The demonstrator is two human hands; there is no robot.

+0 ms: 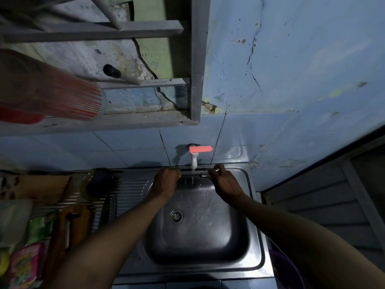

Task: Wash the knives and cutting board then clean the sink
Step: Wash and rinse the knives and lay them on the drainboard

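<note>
Both hands under running tap [193,158], right hand [226,182] pinching knife [205,174], left hand [165,182] curled, its hold unclear, over steel sink [208,236]

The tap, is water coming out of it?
On. A thin stream falls from the white tap into the sink, between the two hands.

Glossy wet steel sink [208,247], ribbed metal drainboard [133,188], plastic tap [193,158] with matt red lever, glossy blue tiles [129,142], cracked rough painted wall [291,59], wooden board [41,185]
</note>
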